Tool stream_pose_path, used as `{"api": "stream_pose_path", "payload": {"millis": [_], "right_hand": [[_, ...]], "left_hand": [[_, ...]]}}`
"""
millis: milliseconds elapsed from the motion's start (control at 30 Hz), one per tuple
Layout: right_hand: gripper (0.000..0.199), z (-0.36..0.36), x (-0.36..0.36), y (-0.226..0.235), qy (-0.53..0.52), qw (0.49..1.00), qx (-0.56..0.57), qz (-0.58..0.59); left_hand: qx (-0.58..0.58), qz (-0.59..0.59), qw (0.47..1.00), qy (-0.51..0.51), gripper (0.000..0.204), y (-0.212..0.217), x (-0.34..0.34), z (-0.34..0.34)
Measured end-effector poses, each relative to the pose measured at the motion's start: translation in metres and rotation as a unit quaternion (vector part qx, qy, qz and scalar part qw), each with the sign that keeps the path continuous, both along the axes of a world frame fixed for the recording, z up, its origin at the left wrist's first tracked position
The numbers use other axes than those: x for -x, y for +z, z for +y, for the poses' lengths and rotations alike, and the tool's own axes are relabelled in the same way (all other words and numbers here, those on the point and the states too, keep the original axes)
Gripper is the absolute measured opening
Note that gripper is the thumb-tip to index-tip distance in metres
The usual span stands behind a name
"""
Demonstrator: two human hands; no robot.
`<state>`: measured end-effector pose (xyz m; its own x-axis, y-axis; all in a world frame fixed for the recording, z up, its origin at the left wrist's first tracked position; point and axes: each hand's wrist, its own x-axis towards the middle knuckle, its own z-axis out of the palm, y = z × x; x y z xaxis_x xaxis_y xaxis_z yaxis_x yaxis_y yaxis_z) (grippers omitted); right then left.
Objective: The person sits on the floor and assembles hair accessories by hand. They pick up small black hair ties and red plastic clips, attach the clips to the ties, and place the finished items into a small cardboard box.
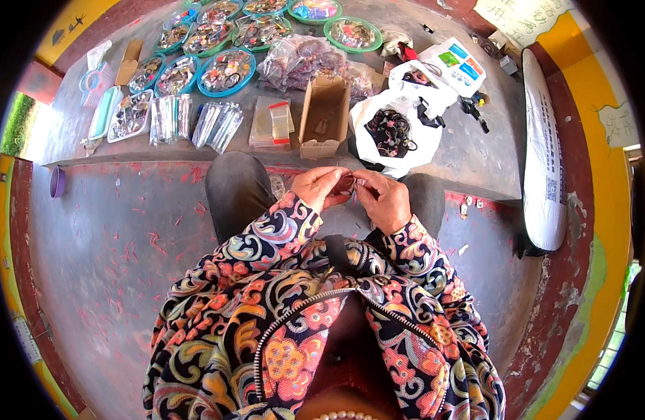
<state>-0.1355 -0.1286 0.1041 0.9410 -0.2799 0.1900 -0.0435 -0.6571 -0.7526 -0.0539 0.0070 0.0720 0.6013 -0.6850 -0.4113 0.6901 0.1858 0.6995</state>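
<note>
we are sitting at a long grey ledge (pixel 476 155), and we are holding a small dark red-brown thing (pixel 345 184) between our two hands. it is resting in our fingertips, between our knees (pixel 235 185) and just in front of the ledge's near edge. our left hand (pixel 318 187) is pinching its left side with thumb and fingers. our right hand (pixel 384 201) is pinching its right side, and its other fingers are curling in. our fingers are hiding part of it, so we are not able to tell its whole shape.

on the ledge, by the near edge, an open cardboard box (pixel 318 149) is standing past our hands. just right of it, a white plastic bag (pixel 362 119) is lying open and holding a pile of black bands (pixel 391 133). left of the box, flat clear packs (pixel 266 127) are lying, then bundles of thin packets (pixel 217 126). toward the near left corner, a white tray (pixel 130 136) is holding little things. toward the far edge, round blue and green trays (pixel 225 94) are sitting beside a heap of clear bags (pixel 301 64).
</note>
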Motion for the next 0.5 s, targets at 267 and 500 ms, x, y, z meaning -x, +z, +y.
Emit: {"api": "stream_pose_path", "payload": {"millis": [267,500], "right_hand": [[0.019,-0.001,-0.004,0.007,0.023,0.991,-0.028,0.131],[0.010,-0.012,-0.011,0.002,0.092,0.975,-0.132,0.150]], "left_hand": [[-0.022,-0.028,0.999,-0.013,0.024,0.000,0.003,0.001],[-0.060,-0.064,0.995,-0.048,0.023,-0.006,0.005,0.002]]}}
